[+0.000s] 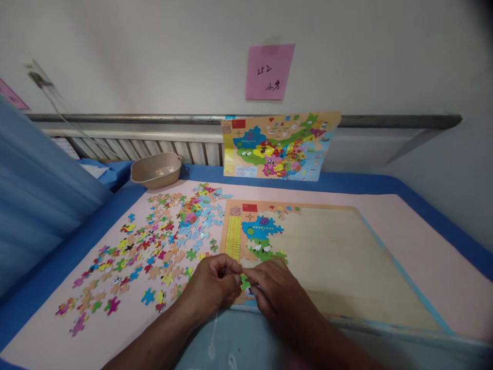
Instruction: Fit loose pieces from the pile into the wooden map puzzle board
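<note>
My left hand (213,281) is closed, fingers curled with thumb against forefinger, over the lower left corner of the puzzle board (339,257). Beside it my right hand (279,290) is also closed, its fingertips meeting those of the left. Whatever lies between the fingers is hidden. Joined pieces fill the board's left part: a red flag (250,207), a blue map region (260,227) and a green region with white animals (263,248). Bits of green and white show beneath the fingers. Loose puzzle pieces (154,246) spread across the pink sheet to the left.
A printed map picture (279,149) leans against the wall rail (385,122). At the back left, a beige basket (150,177) holds a few pieces. A pink note (269,72) hangs on the wall. On the far left is a blue curtain (38,195).
</note>
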Motion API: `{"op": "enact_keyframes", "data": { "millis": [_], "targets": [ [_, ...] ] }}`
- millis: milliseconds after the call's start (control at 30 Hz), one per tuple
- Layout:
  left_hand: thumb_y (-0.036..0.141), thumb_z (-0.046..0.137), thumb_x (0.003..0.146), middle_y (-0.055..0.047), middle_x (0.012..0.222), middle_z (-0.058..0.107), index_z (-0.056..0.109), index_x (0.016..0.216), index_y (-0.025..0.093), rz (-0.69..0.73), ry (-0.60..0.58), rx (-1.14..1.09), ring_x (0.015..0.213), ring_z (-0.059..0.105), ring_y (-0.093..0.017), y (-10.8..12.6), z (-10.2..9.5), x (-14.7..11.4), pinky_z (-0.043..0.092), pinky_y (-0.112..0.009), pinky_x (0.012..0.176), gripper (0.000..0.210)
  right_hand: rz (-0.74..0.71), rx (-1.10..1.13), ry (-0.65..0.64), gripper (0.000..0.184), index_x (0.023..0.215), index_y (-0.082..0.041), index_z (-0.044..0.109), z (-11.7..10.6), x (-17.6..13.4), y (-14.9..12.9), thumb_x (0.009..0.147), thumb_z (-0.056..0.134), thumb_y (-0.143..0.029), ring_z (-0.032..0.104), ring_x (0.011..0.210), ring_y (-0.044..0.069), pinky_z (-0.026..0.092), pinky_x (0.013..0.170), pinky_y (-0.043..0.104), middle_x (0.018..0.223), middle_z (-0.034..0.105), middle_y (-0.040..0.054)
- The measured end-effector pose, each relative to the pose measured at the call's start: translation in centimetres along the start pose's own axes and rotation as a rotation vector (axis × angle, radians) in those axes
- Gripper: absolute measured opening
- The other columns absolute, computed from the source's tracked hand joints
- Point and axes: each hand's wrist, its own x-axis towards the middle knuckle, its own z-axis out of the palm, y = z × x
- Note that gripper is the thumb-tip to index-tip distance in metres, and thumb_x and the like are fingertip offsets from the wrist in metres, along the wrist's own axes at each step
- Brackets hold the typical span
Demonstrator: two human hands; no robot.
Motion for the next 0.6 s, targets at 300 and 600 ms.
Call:
{"op": "enact_keyframes", "data": {
  "millis": [300, 600],
  "targets": [
    [0.038, 0.091, 0.061, 0.005, 0.056, 0.060, 0.068, 0.082, 0.017, 0.033, 0.100, 0.027, 0.041, 0.043, -0.005, -0.7, -0.2, 0.3, 0.027, -0.020, 0.045, 0.038, 0.015, 0.053, 0.100, 0.037, 0.110, -0.022, 0.063, 0.5, -0.4, 0.0, 0.081, 0.074, -0.001, 0.057, 0.091, 0.025, 0.037, 0.086, 0.040, 0.097, 0.067, 0.0013],
    [0.030, 0.075, 0.069, 0.001, 0.063, 0.062, 0.073, 0.074, 0.016, 0.208, 0.266, 0.335, 0.054, 0.049, -0.010, 1.8, -3.5, -0.4, 0.034, -0.022, 0.053, 0.015, -0.188, -0.054, 0.195, 0.034, 0.109, -0.025, 0.057, 0.3, -0.2, 0.9, 0.083, 0.072, -0.009, 0.059, 0.081, 0.022, 0.043, 0.073, 0.036, 0.091, 0.067, -0.0012]
  ]
}}
